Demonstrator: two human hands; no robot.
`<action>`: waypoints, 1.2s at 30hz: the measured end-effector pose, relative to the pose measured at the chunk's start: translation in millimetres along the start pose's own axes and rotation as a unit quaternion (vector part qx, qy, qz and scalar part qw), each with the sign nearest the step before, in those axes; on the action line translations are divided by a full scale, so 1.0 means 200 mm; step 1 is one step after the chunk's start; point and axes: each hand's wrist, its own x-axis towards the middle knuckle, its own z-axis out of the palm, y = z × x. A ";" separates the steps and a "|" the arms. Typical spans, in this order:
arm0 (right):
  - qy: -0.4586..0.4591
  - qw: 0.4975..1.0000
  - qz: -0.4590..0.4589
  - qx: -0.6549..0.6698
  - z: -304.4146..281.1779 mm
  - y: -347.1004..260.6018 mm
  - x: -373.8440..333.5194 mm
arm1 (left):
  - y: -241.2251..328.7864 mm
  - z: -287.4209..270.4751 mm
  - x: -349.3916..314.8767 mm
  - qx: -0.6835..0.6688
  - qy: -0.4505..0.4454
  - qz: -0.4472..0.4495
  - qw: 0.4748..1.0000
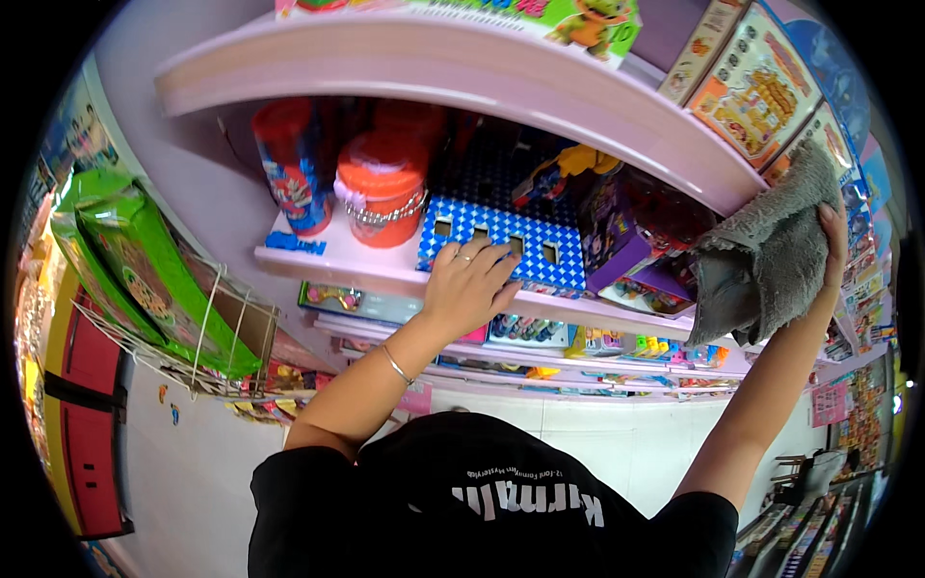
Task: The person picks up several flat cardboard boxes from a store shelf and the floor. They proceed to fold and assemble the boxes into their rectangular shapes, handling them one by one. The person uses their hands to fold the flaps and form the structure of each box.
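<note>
Fingers of the left hand [472, 281], spread and slightly bent, lie over the lower front of a blue-and-white checked box [499, 223] with square cut-outs; whether they press or merely rest, I cannot tell. A thin bracelet [396, 364] circles that wrist. The right hand [831, 241] is closed on the edge of a grey cloth [761, 258], which hangs in folds before the shelf's right end. The checked box sits on a pale pink shelf [371, 275], between a red bucket [383, 183] with a silver chain across its front and a purple box [621, 236]. Left of the bucket stands a red-and-blue tub [294, 171]. Farther left, a wire basket [200, 358] holds green packages [159, 275].
</note>
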 end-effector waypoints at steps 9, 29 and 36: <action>0.061 0.991 -0.001 -0.118 -0.05 0.02 -0.06 | 0.17 0.02 -0.44 -0.116 -0.065 -0.065 0.989; -0.068 0.979 0.021 -0.189 -0.01 0.72 -1.23 | 0.85 0.06 -2.04 -0.206 -0.635 -0.342 0.661; 0.125 0.886 0.421 0.152 0.01 1.21 -2.02 | 1.18 -0.13 -2.39 -0.210 -0.602 -0.504 0.583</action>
